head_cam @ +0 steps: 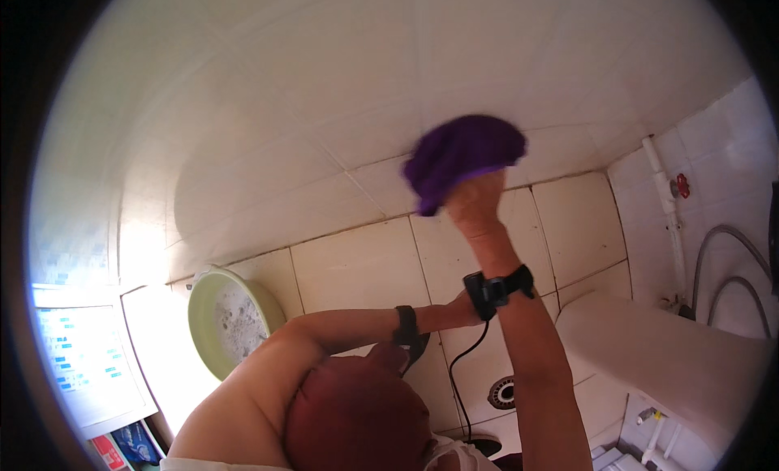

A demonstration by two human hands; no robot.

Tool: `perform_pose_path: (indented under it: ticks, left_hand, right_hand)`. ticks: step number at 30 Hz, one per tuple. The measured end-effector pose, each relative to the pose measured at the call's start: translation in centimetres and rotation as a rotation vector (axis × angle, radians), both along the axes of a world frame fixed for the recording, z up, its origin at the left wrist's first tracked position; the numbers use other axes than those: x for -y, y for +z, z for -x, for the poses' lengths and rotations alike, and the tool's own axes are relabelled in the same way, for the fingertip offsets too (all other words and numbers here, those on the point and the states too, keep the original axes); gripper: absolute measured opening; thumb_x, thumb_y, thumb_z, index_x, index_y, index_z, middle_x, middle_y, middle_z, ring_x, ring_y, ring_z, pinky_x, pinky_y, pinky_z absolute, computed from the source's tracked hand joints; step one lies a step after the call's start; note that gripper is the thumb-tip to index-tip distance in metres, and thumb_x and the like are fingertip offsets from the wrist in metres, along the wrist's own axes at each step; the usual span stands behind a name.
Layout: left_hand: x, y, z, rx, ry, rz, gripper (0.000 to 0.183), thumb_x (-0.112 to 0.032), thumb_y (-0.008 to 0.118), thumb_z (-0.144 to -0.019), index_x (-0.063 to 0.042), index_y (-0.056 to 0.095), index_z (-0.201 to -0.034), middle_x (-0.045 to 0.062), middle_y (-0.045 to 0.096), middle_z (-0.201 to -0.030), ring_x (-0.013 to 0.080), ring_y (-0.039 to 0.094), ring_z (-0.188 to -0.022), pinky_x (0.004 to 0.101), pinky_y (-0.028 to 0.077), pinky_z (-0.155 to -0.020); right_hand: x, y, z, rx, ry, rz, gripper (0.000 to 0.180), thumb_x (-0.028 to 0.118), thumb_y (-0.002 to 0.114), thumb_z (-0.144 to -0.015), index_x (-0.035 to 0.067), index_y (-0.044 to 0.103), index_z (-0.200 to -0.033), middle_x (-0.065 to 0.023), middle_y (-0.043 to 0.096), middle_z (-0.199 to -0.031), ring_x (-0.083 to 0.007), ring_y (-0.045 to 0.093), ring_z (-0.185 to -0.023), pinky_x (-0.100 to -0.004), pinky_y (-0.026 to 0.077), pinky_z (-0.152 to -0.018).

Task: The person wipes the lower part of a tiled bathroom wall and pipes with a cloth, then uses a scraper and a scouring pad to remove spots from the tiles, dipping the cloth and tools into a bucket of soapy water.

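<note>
A purple cloth [465,151] lies bunched over the fingers of my right hand [478,197], against the lower part of the tiled wall [341,124]; its fingers are mostly hidden and the cloth is slightly blurred. My left hand [464,310] is low over the floor, beside my right wrist. A black strapped device [487,294] on that wrist, with a cable hanging from it, partly covers the left hand, so its fingers do not show. To the left, a light green basin [202,325] holds foamy, greyish water.
Cream tiles cover the floor [359,276], with a round drain [503,392] beside my right forearm. At right are a white pipe [660,167] with a red valve handle [683,185], a grey hose [709,246] and a smooth pale fixture [657,349]. Packages [135,443] stand lower left.
</note>
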State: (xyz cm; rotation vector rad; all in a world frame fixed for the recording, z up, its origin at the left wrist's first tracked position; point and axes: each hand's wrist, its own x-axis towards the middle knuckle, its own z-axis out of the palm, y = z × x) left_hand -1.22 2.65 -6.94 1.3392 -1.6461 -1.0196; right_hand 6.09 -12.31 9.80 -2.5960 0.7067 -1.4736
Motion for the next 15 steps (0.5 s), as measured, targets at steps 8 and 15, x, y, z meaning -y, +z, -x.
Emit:
perform_pose_path:
  ticks: [8,15]
  left_hand:
    - [0.2,12.3,-4.5,0.041,0.07,-0.088,0.012,0.001,0.052,-0.076,-0.001,0.057,-0.087,0.011,0.059,-0.082,0.0227,0.06,-0.07,0.032,0.047,-0.06]
    - [1.3,23.4,-7.1,-0.137,0.109,0.133,0.014,-0.003,0.054,-0.083,-0.001,0.058,-0.096,0.006,0.061,-0.083,0.0106,0.06,-0.07,0.0226,0.048,-0.059]
  right_hand:
    - [11.1,-1.8,9.2,0.648,-0.664,-0.766,0.031,0.011,0.049,-0.085,-0.009,0.049,-0.108,-0.0199,0.056,-0.103,-0.0327,0.054,-0.094,-0.0374,0.041,-0.084]
    - [7.0,0.4,13.7,0.831,-0.127,-1.017,0.032,0.018,0.052,-0.086,-0.006,0.052,-0.108,-0.0115,0.058,-0.099,-0.0186,0.056,-0.086,-0.0287,0.045,-0.077]
